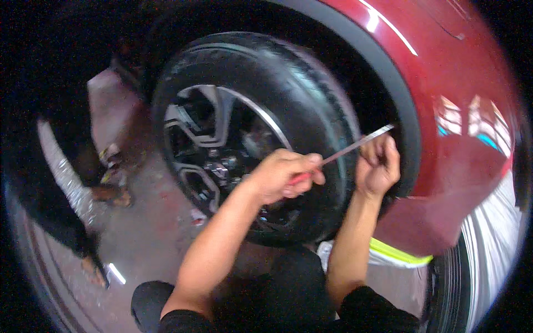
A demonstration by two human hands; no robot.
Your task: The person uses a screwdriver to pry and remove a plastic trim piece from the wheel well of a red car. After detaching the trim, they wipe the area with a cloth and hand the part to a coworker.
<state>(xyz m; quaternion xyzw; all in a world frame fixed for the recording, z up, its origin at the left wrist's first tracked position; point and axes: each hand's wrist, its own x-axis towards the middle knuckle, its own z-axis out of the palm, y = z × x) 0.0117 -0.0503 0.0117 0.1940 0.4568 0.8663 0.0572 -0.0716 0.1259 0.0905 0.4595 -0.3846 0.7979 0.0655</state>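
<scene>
My left hand (288, 175) is closed around the red handle of a screwdriver (350, 149). Its long thin shaft points up and right across the tyre (302, 105), and the bright tip lies near the dark wheel-arch trim (408, 119). Just below that tip, my right hand (379, 166) has its fingers curled and pinched together at the inner edge of the arch. Whatever those fingers hold, if anything, is too small to make out. Behind my left hand, the alloy wheel (223, 119) shows dark and silver spokes, partly hidden by my wrist.
The glossy red car body panel (444, 66) curves over the wheel. Another person's foot (114, 194) and dark clothing are at the left, on the grey floor (150, 233). At lower right lies white sheeting (494, 227) beside a yellow-green strip (400, 252). My dark-clad knees are below.
</scene>
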